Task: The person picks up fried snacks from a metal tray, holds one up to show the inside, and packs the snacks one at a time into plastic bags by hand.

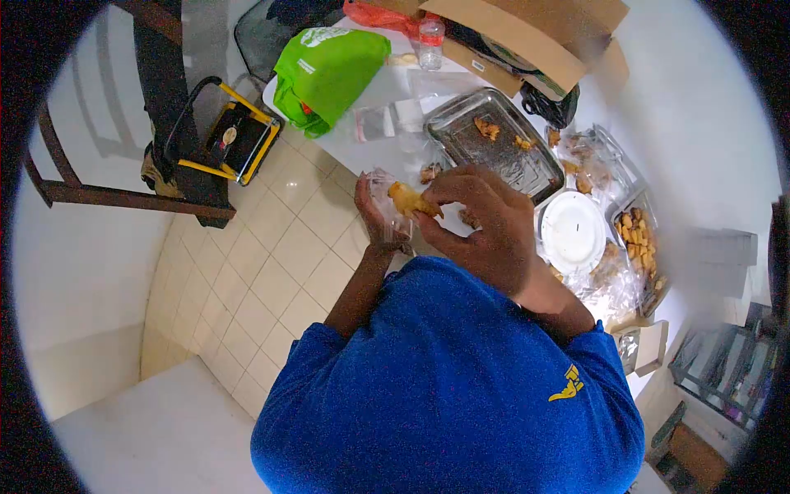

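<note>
Above the tiled floor (271,255), the right hand's fingers (448,212) pinch a golden food piece (414,201) (long axis slanting, one end toward the clear bag (387,194) the left hand (372,216) holds).

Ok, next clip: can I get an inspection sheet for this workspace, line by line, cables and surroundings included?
Surface: white table, crowded.
Job's things: golden-brown food piece; clear plastic bag; metal tray with some food on it; white plate.
Clutter: green bag, plastic bottle, cardboard box.
Hands: left hand holds the plastic bag; right hand has its fingers on the food piece; whether that is inside the bag, I cannot tell.
Cables: nothing seen.
Surroundings: tiled floor, white walls.
</note>
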Demonstrator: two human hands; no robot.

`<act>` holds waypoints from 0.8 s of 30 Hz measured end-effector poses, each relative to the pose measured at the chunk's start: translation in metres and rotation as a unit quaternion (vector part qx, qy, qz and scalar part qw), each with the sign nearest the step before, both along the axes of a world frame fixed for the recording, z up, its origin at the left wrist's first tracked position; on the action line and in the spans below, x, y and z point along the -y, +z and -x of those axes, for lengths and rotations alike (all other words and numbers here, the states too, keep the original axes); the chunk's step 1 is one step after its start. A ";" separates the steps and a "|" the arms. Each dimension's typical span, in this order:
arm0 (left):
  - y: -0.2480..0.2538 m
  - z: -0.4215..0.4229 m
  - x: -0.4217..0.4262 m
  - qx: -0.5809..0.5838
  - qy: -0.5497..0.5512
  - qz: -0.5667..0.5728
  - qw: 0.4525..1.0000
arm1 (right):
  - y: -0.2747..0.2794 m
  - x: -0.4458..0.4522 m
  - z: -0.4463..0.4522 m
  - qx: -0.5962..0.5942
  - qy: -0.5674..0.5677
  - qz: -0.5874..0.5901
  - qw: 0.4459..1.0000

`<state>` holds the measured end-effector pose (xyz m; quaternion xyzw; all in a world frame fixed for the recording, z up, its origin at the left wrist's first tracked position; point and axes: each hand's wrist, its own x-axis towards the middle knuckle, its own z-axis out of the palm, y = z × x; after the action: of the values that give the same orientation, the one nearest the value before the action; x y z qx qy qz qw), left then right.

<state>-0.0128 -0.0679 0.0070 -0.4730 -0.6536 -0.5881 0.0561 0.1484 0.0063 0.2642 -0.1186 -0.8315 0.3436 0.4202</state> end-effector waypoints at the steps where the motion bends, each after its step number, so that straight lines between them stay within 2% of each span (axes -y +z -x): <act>1: -0.016 0.005 -0.002 0.084 -0.020 -0.022 0.996 | 0.000 0.000 0.000 0.008 -0.001 0.002 1.000; 2: -0.032 0.012 -0.008 0.167 -0.040 -0.045 0.984 | 0.000 0.000 0.001 0.016 -0.002 0.004 1.000; 4: -0.019 0.010 -0.012 0.250 -0.037 -0.069 0.965 | 0.003 -0.001 0.000 0.000 0.001 0.004 1.000; 7: -0.011 0.006 -0.011 0.242 -0.013 -0.050 0.969 | 0.011 -0.001 -0.002 -0.011 -0.008 -0.007 1.000; 8: -0.024 0.015 -0.008 0.232 -0.030 -0.028 0.972 | 0.012 -0.001 -0.003 -0.012 -0.013 -0.012 1.000; 11: -0.009 0.010 -0.006 0.237 -0.042 -0.018 0.970 | 0.011 -0.002 -0.003 -0.032 -0.003 -0.010 0.999; 13: -0.013 0.008 -0.003 0.217 -0.026 -0.012 0.976 | 0.012 -0.003 -0.004 -0.023 -0.007 -0.019 1.000; 14: -0.033 0.011 -0.003 0.189 -0.012 -0.002 0.982 | 0.012 -0.003 -0.005 -0.020 -0.010 -0.026 0.999; 17: -0.018 0.000 -0.014 0.110 0.010 -0.090 0.990 | 0.015 -0.004 -0.006 -0.003 -0.009 -0.041 0.999; 20: 0.006 0.007 -0.008 0.365 -0.075 -0.129 0.919 | 0.015 -0.001 -0.009 -0.028 -0.010 -0.004 1.000; 21: 0.009 0.008 -0.009 0.501 -0.120 -0.219 0.828 | 0.021 -0.001 -0.014 -0.024 -0.003 -0.025 0.999; 24: 0.019 0.001 -0.018 0.342 -0.062 -0.206 0.915 | 0.029 -0.002 -0.026 -0.084 0.027 -0.018 0.996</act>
<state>-0.0142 -0.0500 0.0256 -0.2604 -0.4666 -0.8380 -0.1111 0.1748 0.0078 0.2927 -0.0597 -0.8020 0.3487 0.4813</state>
